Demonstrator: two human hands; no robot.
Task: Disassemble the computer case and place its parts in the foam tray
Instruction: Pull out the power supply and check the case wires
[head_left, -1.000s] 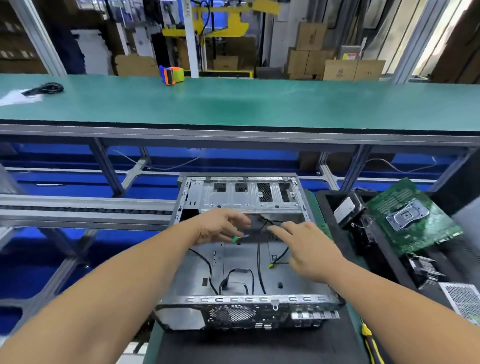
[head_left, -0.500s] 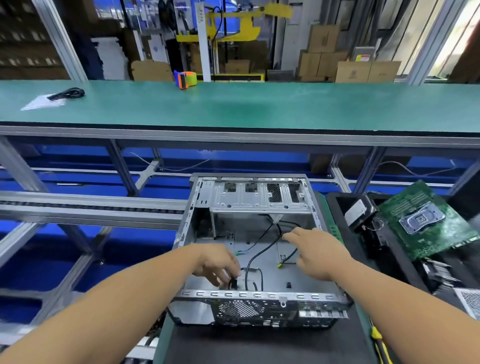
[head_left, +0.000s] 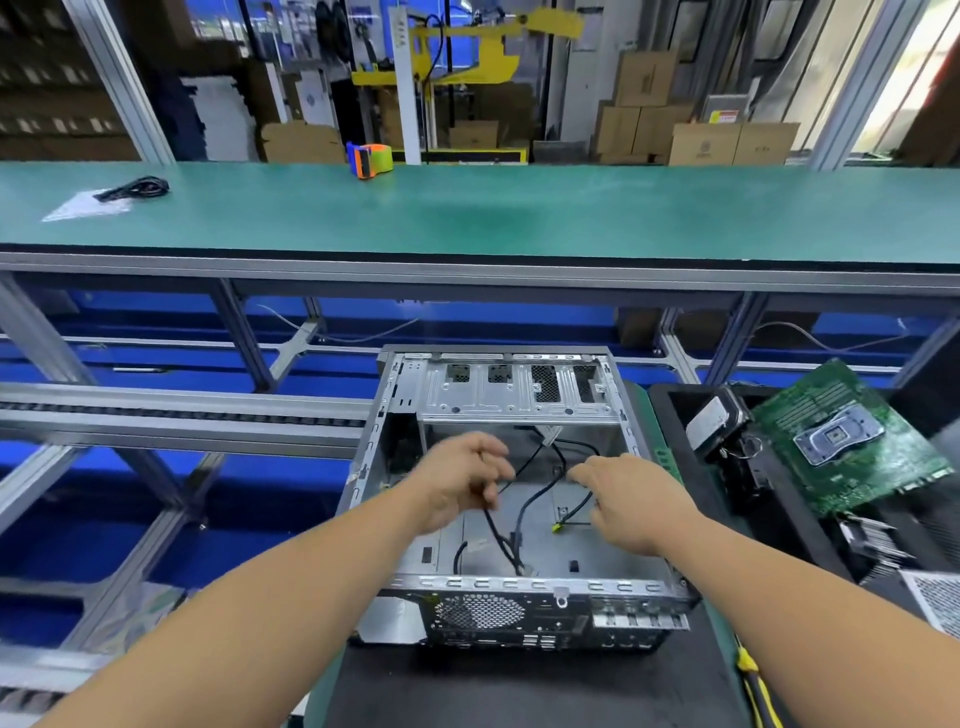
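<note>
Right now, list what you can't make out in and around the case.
- Left hand grip, head view: motion blur hides whether its curled fingers pinch the black cable.
- Right hand fingertips: seen from the back, so contact with a cable is unclear.
- Case floor: both hands cover parts of it.
- Foam tray: cut off by the right edge; the motherboard covers its compartments.
- Yellow tool: cut off at the bottom edge.

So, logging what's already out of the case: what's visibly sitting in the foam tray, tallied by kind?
Green motherboard: 1
Drive with white label: 1
Finned heatsink: 1
Perforated metal part, cut off by the frame edge: 1
Total: 4 visible in the foam tray
</note>
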